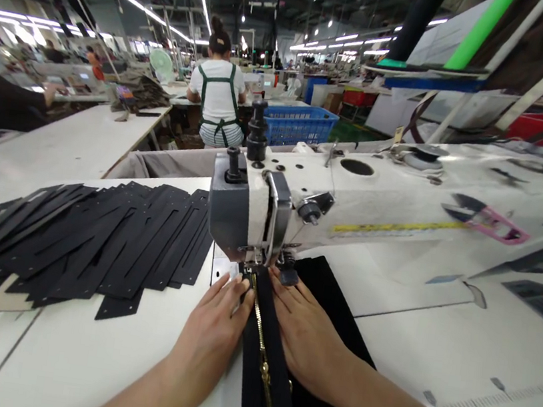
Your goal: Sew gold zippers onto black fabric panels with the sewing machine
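A black strip [250, 389] with a gold zipper [260, 333] runs lengthwise under the needle area of the sewing machine [270, 210]. My left hand [217, 324] presses on the strip's left edge close to the presser foot, its fingers bent together; whether they pinch the fabric is hard to tell. On the other side, my right hand [304, 333] lies flat with fingers stretched forward, over the strip's right edge and a wider black panel [332, 306]. The zipper pull lies between my wrists.
Many black slotted pieces [109, 241] lie heaped on the left of the white table [77, 365]. Pink-handled snippers [500, 229] rest on the machine arm. Beyond are a blue basket [297, 123] and a person [217, 88] facing away; another person's dark sleeve [4, 95] is at far left.
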### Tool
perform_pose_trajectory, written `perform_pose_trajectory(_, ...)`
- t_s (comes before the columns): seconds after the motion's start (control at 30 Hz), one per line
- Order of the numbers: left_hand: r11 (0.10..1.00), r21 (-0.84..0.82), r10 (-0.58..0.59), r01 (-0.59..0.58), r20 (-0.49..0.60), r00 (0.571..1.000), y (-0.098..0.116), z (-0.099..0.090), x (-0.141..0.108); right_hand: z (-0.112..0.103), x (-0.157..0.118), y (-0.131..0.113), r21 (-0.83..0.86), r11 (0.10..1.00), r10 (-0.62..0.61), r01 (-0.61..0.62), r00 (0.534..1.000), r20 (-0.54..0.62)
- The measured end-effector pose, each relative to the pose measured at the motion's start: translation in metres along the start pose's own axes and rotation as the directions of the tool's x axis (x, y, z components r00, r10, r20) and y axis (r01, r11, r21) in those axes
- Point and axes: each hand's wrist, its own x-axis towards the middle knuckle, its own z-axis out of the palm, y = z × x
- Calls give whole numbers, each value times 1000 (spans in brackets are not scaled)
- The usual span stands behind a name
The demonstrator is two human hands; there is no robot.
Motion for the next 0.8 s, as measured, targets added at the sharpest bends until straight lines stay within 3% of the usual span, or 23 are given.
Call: perform_pose_trajectory(0.8, 998, 38, 40, -40, -1, 999, -2, 1, 2, -5, 3, 1, 23, 1000, 17, -20, 996, 92)
